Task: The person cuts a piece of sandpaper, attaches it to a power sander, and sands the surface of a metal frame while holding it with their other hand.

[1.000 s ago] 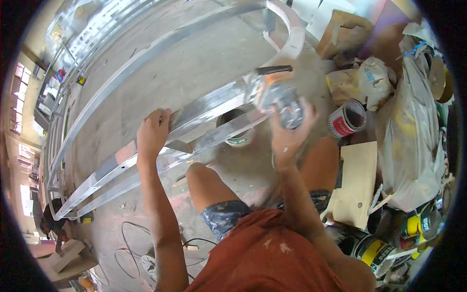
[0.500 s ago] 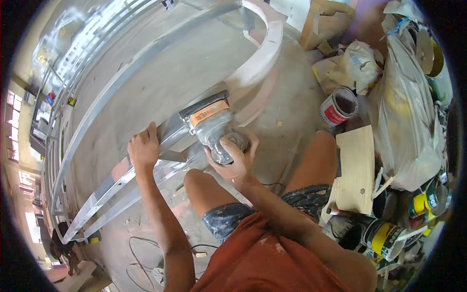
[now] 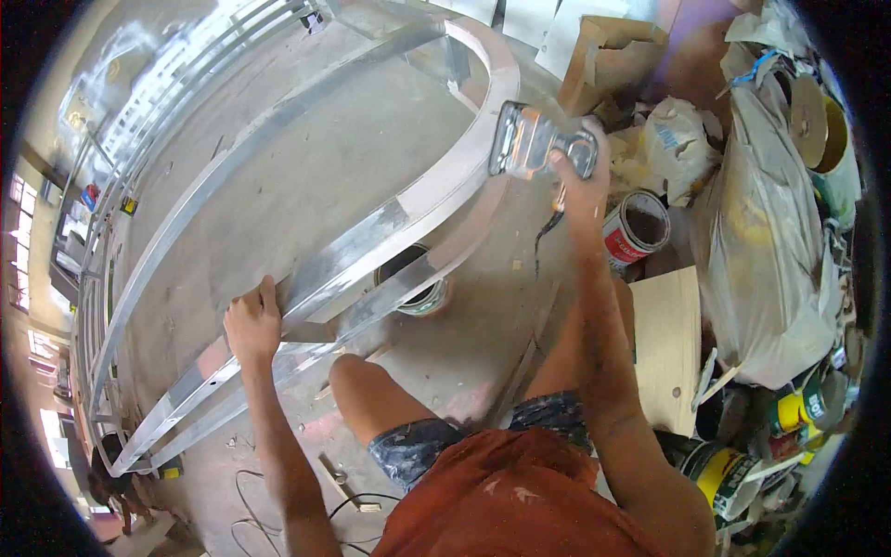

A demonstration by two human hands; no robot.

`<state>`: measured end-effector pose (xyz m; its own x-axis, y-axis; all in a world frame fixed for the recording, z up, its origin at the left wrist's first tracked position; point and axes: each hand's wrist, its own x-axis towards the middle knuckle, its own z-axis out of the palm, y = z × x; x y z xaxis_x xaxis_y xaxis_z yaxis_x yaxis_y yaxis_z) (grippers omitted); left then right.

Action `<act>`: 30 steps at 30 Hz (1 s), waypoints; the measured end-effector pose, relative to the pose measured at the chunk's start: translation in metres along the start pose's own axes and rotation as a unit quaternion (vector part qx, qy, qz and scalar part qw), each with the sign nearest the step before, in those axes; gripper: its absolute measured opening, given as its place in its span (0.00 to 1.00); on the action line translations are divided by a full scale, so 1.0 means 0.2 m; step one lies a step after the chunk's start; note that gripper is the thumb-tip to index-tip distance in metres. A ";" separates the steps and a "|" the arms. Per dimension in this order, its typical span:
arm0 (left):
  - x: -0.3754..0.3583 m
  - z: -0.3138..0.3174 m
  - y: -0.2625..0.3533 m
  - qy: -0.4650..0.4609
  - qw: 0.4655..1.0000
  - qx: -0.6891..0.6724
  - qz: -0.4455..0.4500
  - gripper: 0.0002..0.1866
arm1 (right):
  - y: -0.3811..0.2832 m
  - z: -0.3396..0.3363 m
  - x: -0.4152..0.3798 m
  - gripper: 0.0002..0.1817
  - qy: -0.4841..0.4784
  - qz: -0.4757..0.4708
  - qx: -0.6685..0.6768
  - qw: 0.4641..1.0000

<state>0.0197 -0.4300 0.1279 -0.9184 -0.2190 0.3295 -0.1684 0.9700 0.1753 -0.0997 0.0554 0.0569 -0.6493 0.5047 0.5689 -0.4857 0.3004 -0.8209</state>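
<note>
My right hand (image 3: 587, 182) is closed round the rear grip of a dusty orange-and-grey electric sander (image 3: 527, 141). The sander's flat pad faces the pale, curved end of a metal frame (image 3: 357, 243); whether it touches is hard to tell. A power cord (image 3: 541, 237) hangs below the tool. Further down the same frame, my left hand (image 3: 252, 327) grips the straight bar, its thumb pointing up and its other fingers curled over the edge. Whitish filler or dust covers the curve, while the straight part is bare grey metal.
An open can (image 3: 425, 295) stands under the frame. To the right are a red-labelled paint can (image 3: 637, 230), a wooden board (image 3: 666, 348), a large plastic-wrapped bundle (image 3: 766, 241) and a cardboard box (image 3: 608, 65). Cable loops (image 3: 251, 506) lie on the floor at lower left.
My right hand has carried the sander up and right, from the straight bar to the frame's curved end, and turned it sideways. The left hand stays on the bar.
</note>
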 end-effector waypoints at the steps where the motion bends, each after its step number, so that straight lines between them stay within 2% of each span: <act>1: 0.00 0.00 0.00 0.008 1.000 -0.012 0.003 0.30 | 0.02 -0.01 0.08 0.34 -0.005 -0.022 0.009 1.000; 2: 0.00 -0.01 0.00 0.009 1.000 -0.012 0.001 0.30 | 0.03 -0.01 0.15 0.34 -0.007 -0.022 0.010 1.000; 4: 0.01 -0.02 0.01 -0.020 0.999 0.024 -0.021 0.31 | 0.02 0.00 0.28 0.33 -0.035 0.102 0.085 0.990; 5: 0.02 -0.02 0.01 -0.019 0.999 0.024 -0.022 0.31 | 0.01 0.00 0.34 0.33 -0.042 0.123 0.081 0.988; 8: 0.00 0.00 -0.01 0.002 1.000 0.030 -0.009 0.31 | 0.05 0.00 0.50 0.32 -0.054 0.095 0.060 0.992; 10: 0.01 0.03 -0.05 0.002 1.000 0.009 0.011 0.31 | -0.08 -0.02 0.52 0.32 -0.080 0.096 0.039 0.991; 12: 0.01 0.01 -0.03 -0.002 1.000 0.016 -0.006 0.30 | -0.21 -0.04 0.51 0.34 -0.170 0.028 -0.051 0.984; 13: 0.01 0.00 -0.01 -0.007 1.000 0.021 -0.015 0.30 | -0.32 -0.04 0.47 0.33 -0.191 0.037 -0.081 0.978; 14: 0.01 -0.02 0.02 -0.009 0.999 0.021 -0.022 0.30 | -0.41 -0.03 0.42 0.33 -0.198 0.038 -0.082 0.976; 16: 0.00 -0.04 0.05 -0.018 0.999 0.018 -0.046 0.29 | -0.58 0.01 0.30 0.32 -0.224 -0.096 -0.169 0.955; 17: 0.00 0.00 -0.01 0.002 1.000 0.025 -0.008 0.28 | -0.69 0.03 0.21 0.32 -0.238 -0.093 -0.182 0.950; 18: 0.00 0.00 -0.01 0.002 1.000 0.027 -0.015 0.28 | -0.79 0.06 0.12 0.33 -0.251 -0.090 -0.194 0.944; 20: 0.00 -0.02 0.02 0.007 0.999 0.007 -0.031 0.28 | -0.90 0.14 -0.05 0.34 -0.261 -0.163 -0.225 0.924; 21: -0.01 -0.06 0.05 -0.004 1.000 0.026 -0.013 0.23 | -0.98 0.18 -0.15 0.35 -0.273 -0.168 -0.257 0.912; 22: -0.01 -0.05 0.02 -0.003 1.000 0.027 -0.014 0.23 | -1.07 0.22 -0.25 0.36 -0.284 -0.173 -0.289 0.898; 24: -0.01 -0.02 -0.03 -0.025 0.992 0.088 0.084 0.19 | -1.12 0.32 -0.45 0.38 -0.304 -0.194 -0.254 0.897; 26: -0.02 -0.03 -0.05 -0.028 0.994 0.072 0.080 0.18 | -1.22 0.40 -0.57 0.39 -0.357 -0.194 -0.213 0.889; 30: -0.01 -0.03 -0.07 -0.031 0.997 0.018 0.071 0.18 | -1.27 0.51 -0.74 0.38 -0.337 -0.230 -0.174 0.896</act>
<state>0.0260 -0.4440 0.1313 -0.9538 -0.0737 0.2913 -0.0470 0.9941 0.0975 0.0609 -0.1783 0.1863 -0.6904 -0.3062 0.6554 -0.6571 0.6443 -0.3912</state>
